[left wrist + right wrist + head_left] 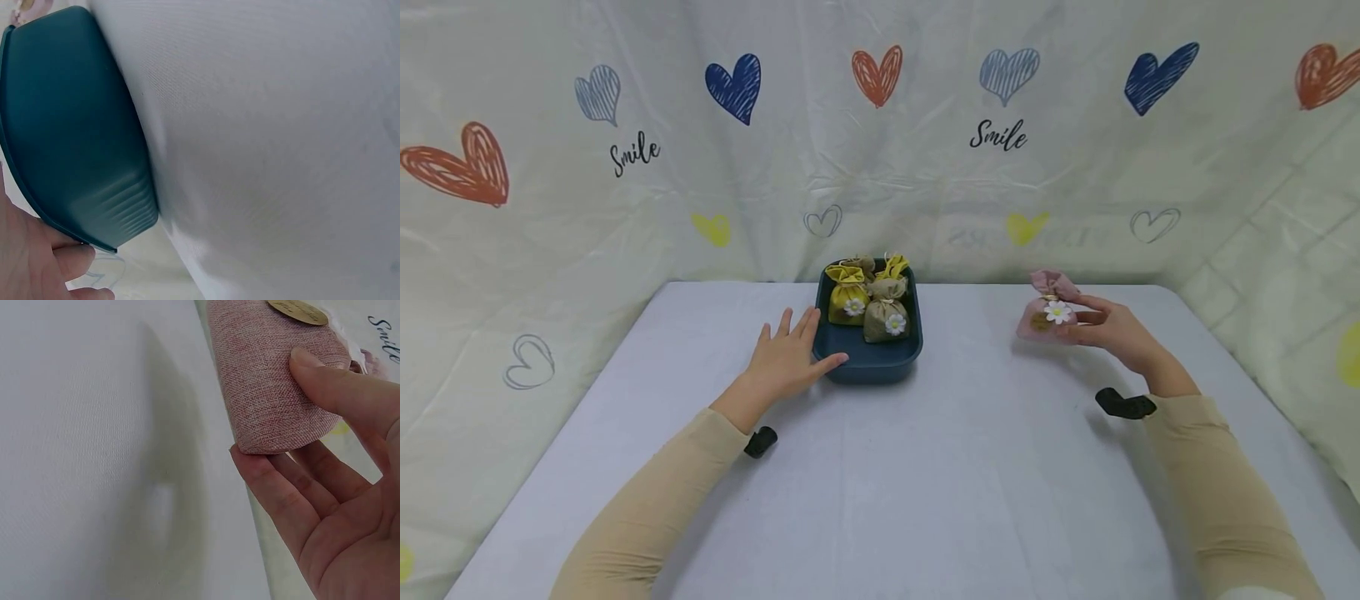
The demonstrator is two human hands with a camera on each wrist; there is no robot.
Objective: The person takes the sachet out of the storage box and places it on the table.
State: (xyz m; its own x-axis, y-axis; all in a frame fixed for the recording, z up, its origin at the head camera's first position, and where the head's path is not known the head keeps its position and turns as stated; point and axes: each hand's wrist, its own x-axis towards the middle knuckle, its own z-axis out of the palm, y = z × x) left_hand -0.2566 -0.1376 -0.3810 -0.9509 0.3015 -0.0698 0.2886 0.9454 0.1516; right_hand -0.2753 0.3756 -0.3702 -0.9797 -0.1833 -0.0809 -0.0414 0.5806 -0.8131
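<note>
Pink pouch (pixel 269 381) near tabletop's (pixel 887 483) far right corner: fine woven pattern, white daisy (pixel 1058 312), yellow centre, gold label (pixel 299 311). Tray (pixel 868 363) by far edge: plain dark teal. Pouches inside: yellow (pixel 842 307), grey-brown (pixel 877 317); front ones bear white daisies (pixel 895 324). Tabletop plain white. Backdrop (pixel 925 167) off-white; red, navy, light-blue, yellow hearts (pixel 732 89); black "Smile" lettering (pixel 997 135). Sleeves (pixel 647 500) plain beige.

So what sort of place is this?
Maybe an indoor tabletop set-up, though I can't be sure: there's a white table, a wrinkled heart-printed backdrop reading "Smile", and a dark blue tray holding small cloth bags.
</note>
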